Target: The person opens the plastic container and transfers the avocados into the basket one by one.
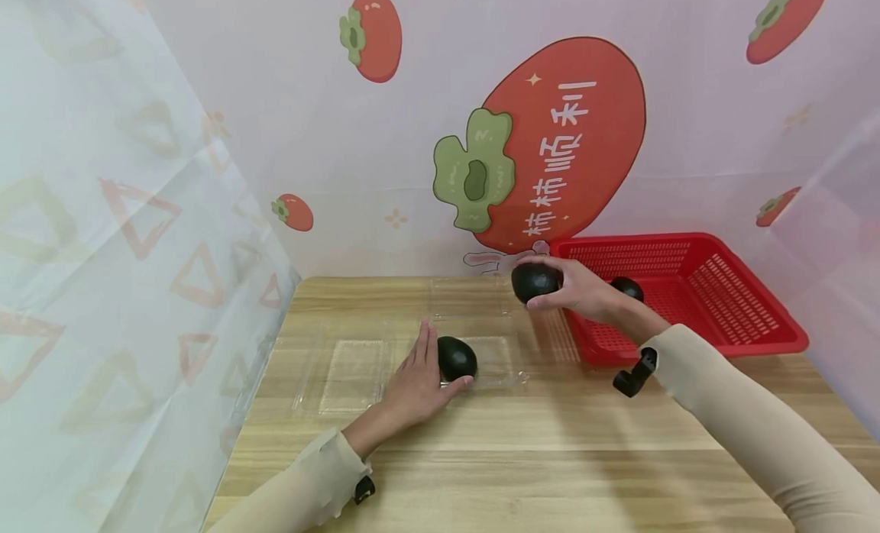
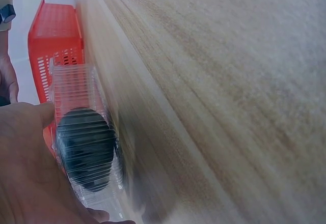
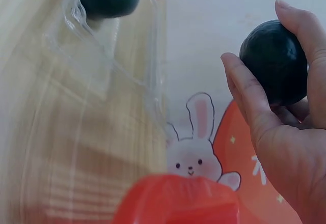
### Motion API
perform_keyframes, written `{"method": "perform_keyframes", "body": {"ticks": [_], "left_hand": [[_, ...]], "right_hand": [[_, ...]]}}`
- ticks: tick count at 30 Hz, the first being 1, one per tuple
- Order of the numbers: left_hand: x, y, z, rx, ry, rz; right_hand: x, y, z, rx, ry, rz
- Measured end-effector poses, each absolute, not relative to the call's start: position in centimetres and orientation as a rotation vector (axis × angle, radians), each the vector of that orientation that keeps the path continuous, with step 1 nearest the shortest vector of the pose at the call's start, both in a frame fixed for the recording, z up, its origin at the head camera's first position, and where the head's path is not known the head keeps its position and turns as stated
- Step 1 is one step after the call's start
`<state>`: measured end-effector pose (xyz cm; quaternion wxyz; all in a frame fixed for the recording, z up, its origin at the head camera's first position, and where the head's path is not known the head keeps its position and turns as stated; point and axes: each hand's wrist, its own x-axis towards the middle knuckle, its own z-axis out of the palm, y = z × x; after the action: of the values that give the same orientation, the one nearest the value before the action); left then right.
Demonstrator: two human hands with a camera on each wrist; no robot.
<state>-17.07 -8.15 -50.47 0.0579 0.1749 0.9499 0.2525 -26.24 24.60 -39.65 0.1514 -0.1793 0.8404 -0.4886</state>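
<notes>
An avocado [image 1: 536, 282], dark and round, is gripped by my right hand [image 1: 577, 289] beside the basket's left rim. Fingers and thumb wrap its sides in the right wrist view. A second avocado [image 1: 457, 358] lies in a clear plastic box [image 1: 505, 361] on the table. My left hand [image 1: 419, 384] rests against it with straight fingers along its left side and the thumb spread at its front. Through the box's ribbed wall, the left wrist view shows this avocado [image 2: 86, 147], with the left thumb at the rim.
A red slotted basket [image 1: 749, 327] stands at the right, with another avocado [image 1: 627, 289] inside, partly behind my right forearm. The clear lid-like section [image 1: 354, 376] spreads to the left. Behind the table [image 1: 481, 457] rises a wall covering [image 1: 385, 151] printed with persimmons.
</notes>
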Motion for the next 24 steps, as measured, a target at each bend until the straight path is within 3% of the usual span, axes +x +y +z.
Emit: {"method": "perform_keyframes", "body": {"ticks": [24], "left_hand": [[-17.0, -8.1, -50.5, 0.517, 2.885, 0.76]], "right_hand": [[-27.7, 28.5, -37.3, -0.346, 2.531, -1.305]]}}
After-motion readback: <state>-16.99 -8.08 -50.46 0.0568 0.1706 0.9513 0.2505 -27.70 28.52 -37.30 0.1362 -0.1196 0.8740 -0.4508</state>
